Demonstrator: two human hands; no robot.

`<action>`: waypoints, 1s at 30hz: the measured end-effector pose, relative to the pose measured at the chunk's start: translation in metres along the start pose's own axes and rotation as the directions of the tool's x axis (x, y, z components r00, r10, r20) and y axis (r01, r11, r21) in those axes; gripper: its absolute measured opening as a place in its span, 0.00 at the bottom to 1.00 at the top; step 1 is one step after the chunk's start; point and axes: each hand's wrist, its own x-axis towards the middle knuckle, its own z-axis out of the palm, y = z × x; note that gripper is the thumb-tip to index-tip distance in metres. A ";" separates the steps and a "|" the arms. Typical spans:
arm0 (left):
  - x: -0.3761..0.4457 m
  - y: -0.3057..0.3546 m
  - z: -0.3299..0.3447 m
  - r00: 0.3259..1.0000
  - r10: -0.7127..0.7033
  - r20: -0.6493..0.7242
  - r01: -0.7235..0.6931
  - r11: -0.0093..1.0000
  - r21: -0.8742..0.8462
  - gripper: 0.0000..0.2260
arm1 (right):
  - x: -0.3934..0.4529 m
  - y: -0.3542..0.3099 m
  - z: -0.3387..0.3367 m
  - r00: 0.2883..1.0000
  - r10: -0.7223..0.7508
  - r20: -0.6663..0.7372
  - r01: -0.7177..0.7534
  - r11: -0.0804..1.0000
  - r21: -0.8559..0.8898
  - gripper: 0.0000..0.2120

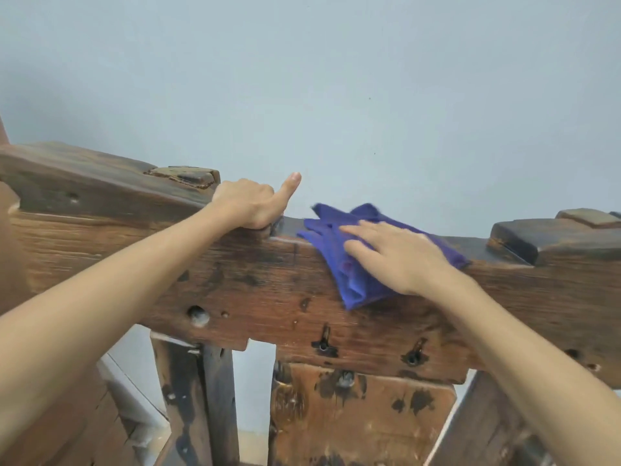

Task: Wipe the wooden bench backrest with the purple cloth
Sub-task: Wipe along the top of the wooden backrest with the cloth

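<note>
The wooden bench backrest (255, 287) is a thick, dark-stained rustic beam that runs across the view, with upright slats below it. The purple cloth (349, 280) drapes over the beam's top edge right of centre and hangs down its front face. My right hand (400, 257) lies flat on the cloth with its fingers spread, pressing it against the wood. My left hand (252, 203) grips the beam's top edge just left of the cloth, fingers curled over the back and thumb raised.
A pale blue wall (336, 95) stands close behind the bench. Raised wooden blocks sit on the beam's top at the left (181, 176) and right (551, 237). Nail holes and metal fixings dot the beam's front face. Pale floor shows between the slats.
</note>
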 end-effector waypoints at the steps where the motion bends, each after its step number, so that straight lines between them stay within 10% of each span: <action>1: -0.001 0.000 0.000 1.000 0.007 0.010 -0.007 1.000 0.007 0.47 | -0.007 0.023 -0.006 0.996 0.084 0.005 -0.084 0.997 -0.002 0.29; 8: -0.002 0.004 0.009 0.992 0.122 -0.040 -0.119 0.991 0.059 0.40 | 0.054 0.081 -0.025 0.823 0.535 0.193 -0.527 0.845 -0.094 0.28; 17: 0.014 0.007 -0.004 0.985 0.083 0.149 -0.069 0.993 -0.092 0.43 | 0.056 -0.081 0.016 0.999 -0.003 0.050 0.001 0.999 0.045 0.31; 30: -0.001 0.008 0.003 0.987 0.146 0.065 -0.149 0.987 0.058 0.30 | -0.016 0.059 -0.015 0.906 0.416 -0.078 -0.420 0.906 -0.048 0.26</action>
